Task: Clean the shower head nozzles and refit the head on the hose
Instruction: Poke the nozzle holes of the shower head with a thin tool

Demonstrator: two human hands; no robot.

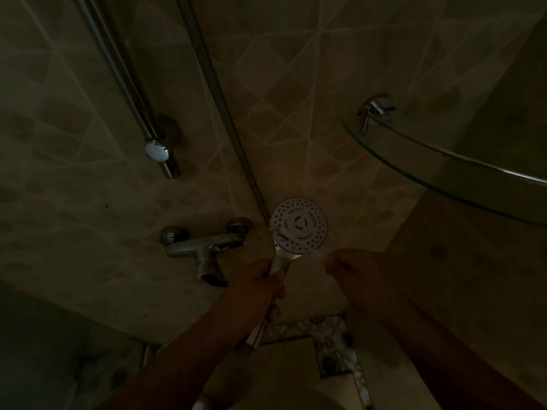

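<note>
A white round shower head [299, 224] with many nozzle holes faces me in the dim middle of the view. My left hand [260, 284] grips its chrome handle just below the face. My right hand [358, 272] hovers to the right of the head with its fingers curled; the dark hides whether it pinches anything. A chrome hose [220, 96] runs down the tiled wall from the top and ends behind the head's left edge. Below my left hand the handle's lower end [256, 335] shows.
A chrome mixer tap [204, 245] juts from the wall left of the head. A slide rail [142, 113] with a white knob stands at upper left. A curved glass corner shelf [444, 173] on a chrome bracket sits at right. Patterned floor tiles lie below.
</note>
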